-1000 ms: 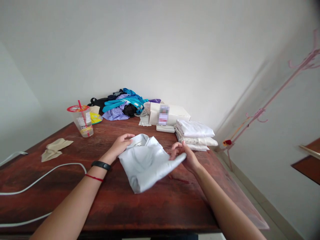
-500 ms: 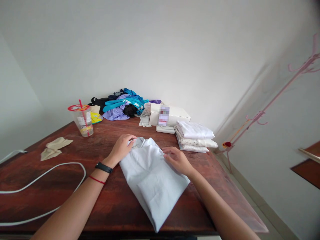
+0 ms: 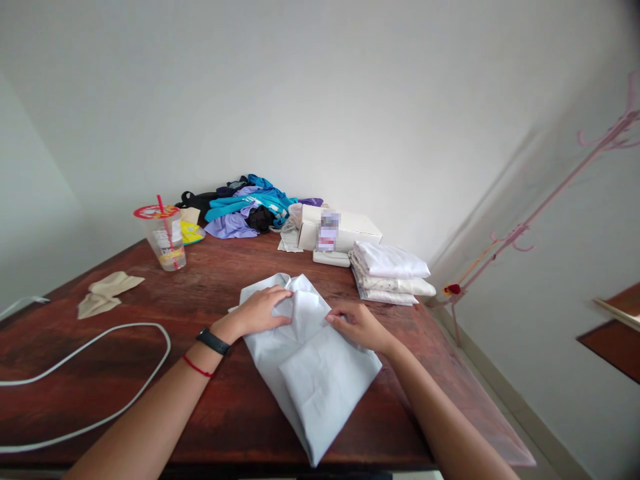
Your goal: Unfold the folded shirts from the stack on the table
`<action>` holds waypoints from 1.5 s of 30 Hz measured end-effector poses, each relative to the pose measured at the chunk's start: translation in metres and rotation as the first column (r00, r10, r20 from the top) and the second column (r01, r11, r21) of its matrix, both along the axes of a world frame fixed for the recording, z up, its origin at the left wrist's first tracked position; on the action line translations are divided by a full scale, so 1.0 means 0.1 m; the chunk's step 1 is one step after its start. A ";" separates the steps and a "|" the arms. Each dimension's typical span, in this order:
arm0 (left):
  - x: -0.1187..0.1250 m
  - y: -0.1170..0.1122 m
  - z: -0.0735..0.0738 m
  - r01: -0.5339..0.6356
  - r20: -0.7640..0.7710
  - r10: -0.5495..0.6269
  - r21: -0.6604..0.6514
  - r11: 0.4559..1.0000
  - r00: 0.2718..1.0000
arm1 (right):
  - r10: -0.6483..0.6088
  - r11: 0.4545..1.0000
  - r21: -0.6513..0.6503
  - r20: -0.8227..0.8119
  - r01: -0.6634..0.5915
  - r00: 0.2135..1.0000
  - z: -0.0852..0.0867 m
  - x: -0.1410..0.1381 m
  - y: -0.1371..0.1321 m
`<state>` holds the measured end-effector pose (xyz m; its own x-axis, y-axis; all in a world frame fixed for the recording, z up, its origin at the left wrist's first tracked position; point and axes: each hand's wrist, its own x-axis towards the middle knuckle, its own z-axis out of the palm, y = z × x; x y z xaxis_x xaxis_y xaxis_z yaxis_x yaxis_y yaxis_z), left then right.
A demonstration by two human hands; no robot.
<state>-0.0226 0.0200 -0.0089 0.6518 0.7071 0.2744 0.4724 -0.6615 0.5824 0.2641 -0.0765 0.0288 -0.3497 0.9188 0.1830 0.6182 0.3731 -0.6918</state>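
A light grey-white shirt [image 3: 320, 380] lies folded on the dark wooden table, its collar end away from me and one corner pointing at the near edge. My left hand [image 3: 260, 310] rests on the upper left of the cloth, palm down, with thumb and fingers apart. At the right edge of the shirt, my right hand [image 3: 360, 327] has thumb and fingers closed together on the fabric. Part of the collar is hidden behind the left hand.
Folded white clothes [image 3: 390, 267] are stacked at the right, beside a white box [image 3: 350, 227]. A heap of coloured clothes [image 3: 250, 207] lies by the wall. To the left are a plastic cup [image 3: 167, 240], a beige cloth [image 3: 107, 293] and a white cable [image 3: 167, 340].
My left hand has moved right, from the collar's left side onto the shirt's upper part. The right hand's fingers have drawn in on the edge. The shirt's upper folds have shifted slightly.
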 end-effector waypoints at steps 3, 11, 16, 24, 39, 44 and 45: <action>0.01 0.03 -0.07 -0.011 -0.019 0.012 0.021 1.000 1.000 | 0.023 0.998 -0.062 0.004 -0.023 1.000 0.06 0.06 -0.01; 0.00 0.09 -0.13 -0.029 0.042 0.029 -0.001 1.000 0.999 | 0.141 0.938 -0.289 -0.181 -0.190 0.973 0.23 0.24 -0.09; -0.02 0.10 -0.09 -0.017 0.093 0.019 -0.018 1.000 0.996 | -0.073 0.816 -0.517 -0.537 -0.260 0.840 0.19 0.40 -0.14; -0.03 0.11 -0.05 0.016 0.090 -0.018 0.029 0.999 0.996 | 0.025 0.816 -0.492 -0.491 -0.302 0.871 0.05 0.07 0.00; -0.01 -0.19 0.49 0.008 0.457 0.084 -0.196 0.981 0.885 | -0.066 0.921 -0.369 -0.466 -0.126 0.882 -0.31 -0.11 0.08; -0.10 -0.19 0.55 0.224 0.713 0.245 -0.495 0.840 0.657 | 0.009 0.985 -0.165 -0.266 -0.054 0.964 -0.42 -0.11 0.10; -0.12 -0.19 0.57 0.263 0.733 0.289 -0.537 0.802 0.616 | 0.017 0.988 -0.143 -0.242 -0.053 0.970 -0.42 -0.11 0.09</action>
